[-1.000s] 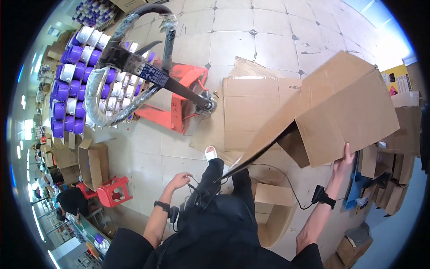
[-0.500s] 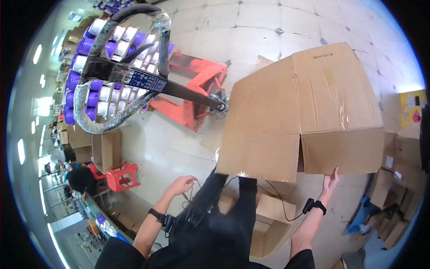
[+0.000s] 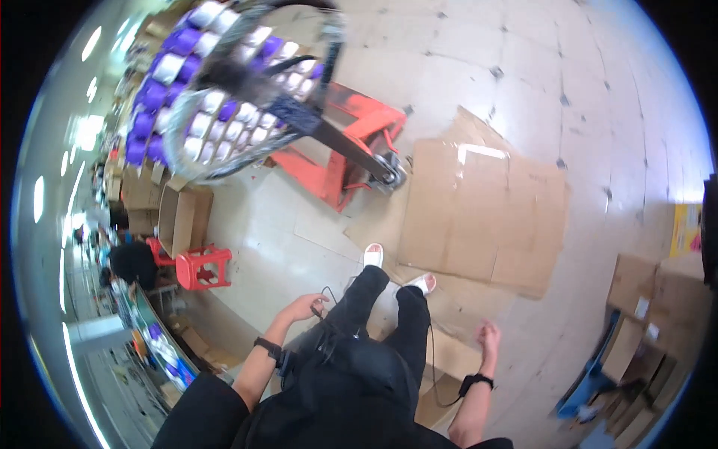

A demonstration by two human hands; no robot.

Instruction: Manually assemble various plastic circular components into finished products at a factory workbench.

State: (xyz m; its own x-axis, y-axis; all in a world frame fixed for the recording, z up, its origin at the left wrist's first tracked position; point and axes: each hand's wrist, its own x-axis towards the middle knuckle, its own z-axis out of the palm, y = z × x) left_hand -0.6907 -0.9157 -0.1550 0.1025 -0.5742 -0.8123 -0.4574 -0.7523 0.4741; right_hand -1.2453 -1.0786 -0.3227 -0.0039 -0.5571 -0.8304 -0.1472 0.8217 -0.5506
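A flattened cardboard box (image 3: 486, 213) lies on the floor just beyond my feet, on top of other cardboard pieces. My right hand (image 3: 488, 337) is held above the floor to the right of my legs, nearest to the cardboard. Its fingers are slightly blurred, loosely bent and apart, with nothing in them. By my left thigh, my left hand (image 3: 305, 307) is closed, its fingertips pinching a thin black cable (image 3: 326, 290). Both wrists wear black straps.
An orange-red pallet jack (image 3: 336, 157) stands at upper left, its handle rising before stacked purple and white rolls (image 3: 217, 112). A red stool (image 3: 203, 268) and a person in black (image 3: 133, 266) are at left. Cardboard boxes (image 3: 636, 288) stand at right. An open carton (image 3: 441, 363) is beside my legs.
The flattened cardboard box has left my right hand and now lies on the floor. My right hand has moved left and down. The left hand stays close to the same place.
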